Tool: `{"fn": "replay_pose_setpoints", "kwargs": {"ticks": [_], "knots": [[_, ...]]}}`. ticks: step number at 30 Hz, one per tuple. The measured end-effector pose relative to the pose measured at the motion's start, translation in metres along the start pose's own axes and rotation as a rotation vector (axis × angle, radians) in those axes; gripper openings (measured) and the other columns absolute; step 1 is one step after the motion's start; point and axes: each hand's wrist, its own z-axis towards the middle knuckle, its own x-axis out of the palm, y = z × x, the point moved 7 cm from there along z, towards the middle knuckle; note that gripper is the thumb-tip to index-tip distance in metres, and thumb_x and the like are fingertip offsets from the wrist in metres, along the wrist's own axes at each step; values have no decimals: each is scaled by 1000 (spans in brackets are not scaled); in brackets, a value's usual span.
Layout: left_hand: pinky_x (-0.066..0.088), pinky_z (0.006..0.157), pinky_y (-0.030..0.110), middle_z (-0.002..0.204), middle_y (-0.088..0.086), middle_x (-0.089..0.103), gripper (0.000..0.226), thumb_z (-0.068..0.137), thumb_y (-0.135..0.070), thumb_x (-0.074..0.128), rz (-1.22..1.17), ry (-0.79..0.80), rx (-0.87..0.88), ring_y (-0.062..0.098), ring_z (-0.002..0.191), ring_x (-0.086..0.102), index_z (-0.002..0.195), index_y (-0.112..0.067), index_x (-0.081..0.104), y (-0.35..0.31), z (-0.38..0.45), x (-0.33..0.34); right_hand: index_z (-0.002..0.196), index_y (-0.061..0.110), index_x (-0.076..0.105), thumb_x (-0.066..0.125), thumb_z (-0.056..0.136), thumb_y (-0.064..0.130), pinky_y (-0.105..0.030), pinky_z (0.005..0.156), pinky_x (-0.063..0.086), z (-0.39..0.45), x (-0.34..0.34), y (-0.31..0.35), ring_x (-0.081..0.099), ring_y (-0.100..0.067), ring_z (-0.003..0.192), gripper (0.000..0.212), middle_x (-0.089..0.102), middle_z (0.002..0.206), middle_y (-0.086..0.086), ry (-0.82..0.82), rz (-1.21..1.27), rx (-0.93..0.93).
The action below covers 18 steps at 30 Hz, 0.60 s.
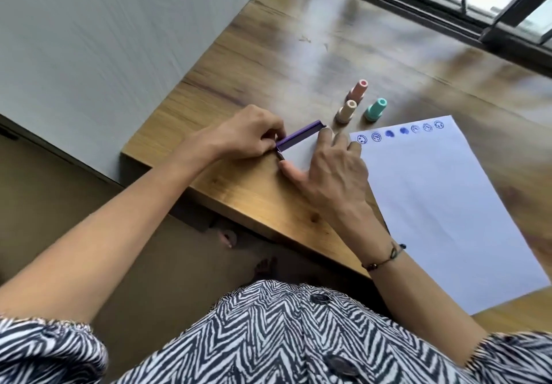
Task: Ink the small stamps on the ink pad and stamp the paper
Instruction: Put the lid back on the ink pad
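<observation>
A purple ink pad case [298,140] lies near the table's left edge, its pale lid side facing up. My left hand [248,137] pinches its left end. My right hand [331,165] rests flat on it, thumb at its near corner and fingers spread over the lid. Whether the case is open or closed is hidden by the hands. Three small stamps stand upright just beyond: a pink stamp [357,89], a cream stamp [346,111] and a teal stamp [375,109]. The white paper [448,204] lies to the right, with a row of several blue prints [400,132] along its far edge.
The wooden table [328,49] stretches away toward a dark window frame [448,4] at the far right. A grey wall [89,40] runs along the left side. The table's near edge sits just in front of my body.
</observation>
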Motion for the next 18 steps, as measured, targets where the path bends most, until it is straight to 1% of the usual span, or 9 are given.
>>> {"fn": "replay_pose_setpoints", "kwargs": {"ticks": [3, 6, 10, 13, 16, 18], "knots": [[32, 70, 14, 101, 16, 68, 24, 80, -3, 56, -1, 0, -9, 25, 90, 59, 102, -5, 64, 0, 0, 0, 113, 6, 45, 54, 68, 70, -42, 71, 48, 3, 0, -2, 53, -39, 96, 79, 57, 107, -20, -8, 6, 5], [35, 72, 16, 99, 15, 68, 23, 80, -5, 57, -7, -1, -19, 19, 85, 56, 101, -7, 65, 2, -1, 0, 113, 6, 46, 52, 68, 72, -42, 70, 47, 5, 0, -3, 53, -39, 96, 80, 57, 106, -20, -11, -6, 6], [36, 73, 19, 98, 14, 68, 22, 80, -5, 57, -13, -6, -27, 13, 80, 49, 100, -7, 65, 2, 0, 0, 114, 7, 46, 50, 68, 73, -43, 73, 45, 8, 2, -1, 52, -39, 100, 80, 57, 111, -20, 18, -13, -13], [39, 76, 23, 100, 14, 67, 21, 81, -6, 57, -5, 3, -35, 17, 84, 54, 101, -7, 64, 1, -1, 0, 114, 7, 45, 51, 69, 72, -44, 76, 46, 9, 2, -1, 51, -38, 102, 80, 56, 113, -20, 32, 9, -19], [38, 77, 23, 102, 16, 67, 22, 81, -4, 56, 15, 2, -26, 25, 92, 59, 101, -5, 64, -1, 0, 0, 112, 6, 45, 50, 70, 71, -43, 77, 44, 8, 2, 1, 50, -37, 103, 77, 56, 111, -21, 27, -6, -40], [38, 78, 24, 102, 17, 67, 22, 81, -2, 55, 15, 4, -25, 27, 93, 59, 101, -5, 64, -2, -1, 1, 113, 5, 45, 50, 72, 70, -44, 80, 44, 9, 2, 4, 50, -38, 102, 77, 56, 111, -22, 32, -12, -65]]}}
